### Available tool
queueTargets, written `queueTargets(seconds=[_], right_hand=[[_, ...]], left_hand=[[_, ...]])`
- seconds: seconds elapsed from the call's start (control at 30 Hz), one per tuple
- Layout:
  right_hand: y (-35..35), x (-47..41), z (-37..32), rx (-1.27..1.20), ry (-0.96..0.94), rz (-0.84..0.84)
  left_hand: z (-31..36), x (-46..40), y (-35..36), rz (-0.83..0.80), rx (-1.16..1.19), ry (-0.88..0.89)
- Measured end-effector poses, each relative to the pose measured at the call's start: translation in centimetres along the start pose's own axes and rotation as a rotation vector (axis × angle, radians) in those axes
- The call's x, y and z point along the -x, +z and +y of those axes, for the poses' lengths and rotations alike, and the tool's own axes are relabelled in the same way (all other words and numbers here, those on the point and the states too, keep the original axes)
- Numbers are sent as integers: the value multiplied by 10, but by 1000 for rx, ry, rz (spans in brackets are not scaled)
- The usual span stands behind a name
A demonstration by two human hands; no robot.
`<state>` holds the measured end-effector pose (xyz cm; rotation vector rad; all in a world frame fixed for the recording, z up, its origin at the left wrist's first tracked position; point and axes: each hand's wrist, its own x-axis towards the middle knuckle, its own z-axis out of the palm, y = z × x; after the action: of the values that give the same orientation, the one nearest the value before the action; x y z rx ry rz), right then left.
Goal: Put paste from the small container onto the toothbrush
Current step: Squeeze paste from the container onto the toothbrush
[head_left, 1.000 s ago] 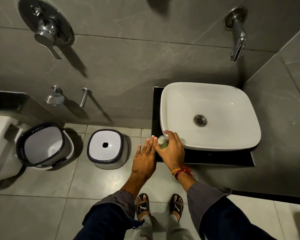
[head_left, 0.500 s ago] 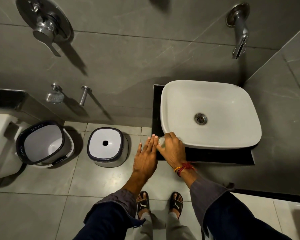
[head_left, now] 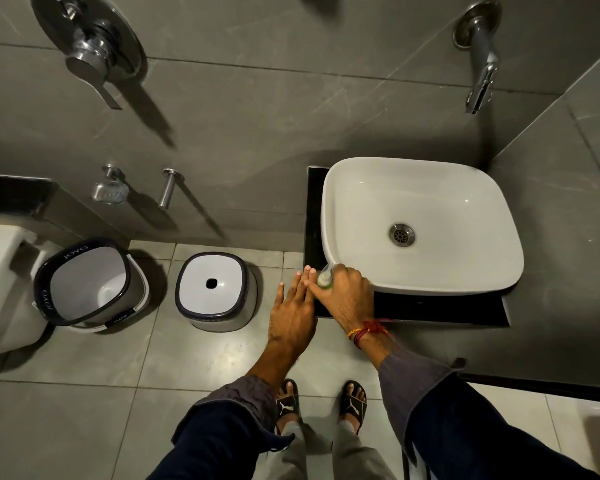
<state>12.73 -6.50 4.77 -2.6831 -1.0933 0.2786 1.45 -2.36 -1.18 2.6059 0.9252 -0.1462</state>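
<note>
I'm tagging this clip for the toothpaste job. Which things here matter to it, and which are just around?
Part of the job:
small container, gripped by the right hand
left hand, open beside it
No toothbrush shows.

Just around:
sink
bucket
stool
wall tap

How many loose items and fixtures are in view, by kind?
Small containers: 1, the bottle in the right hand
Buckets: 1
Stools: 1
Sinks: 1
Spouts: 1
Shower handles: 1
Toothbrushes: 0 visible; left hand is flat and open
Total: 6
</note>
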Motion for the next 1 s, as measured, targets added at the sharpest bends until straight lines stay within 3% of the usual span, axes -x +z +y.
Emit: queueTargets(seconds=[0.2,0.43,0.6,0.77,0.9,1.0], right_hand=[[5,3,0,-140,-1,27],[6,6,1,-87,1,79],[6,1,2,-88,21,0],[8,7,1,-95,-19,82],[8,1,3,-98,30,8],[4,8,6,-25,49,92]], left_hand=[[2,2,0,8,-5,-9],[7,6,4,31,-11,-20],[8,8,8,22,-40,-41],[10,8,8,23,-46,-42],[11,7,7,19,-59,-60],[12,7,7,16,-53,-58]])
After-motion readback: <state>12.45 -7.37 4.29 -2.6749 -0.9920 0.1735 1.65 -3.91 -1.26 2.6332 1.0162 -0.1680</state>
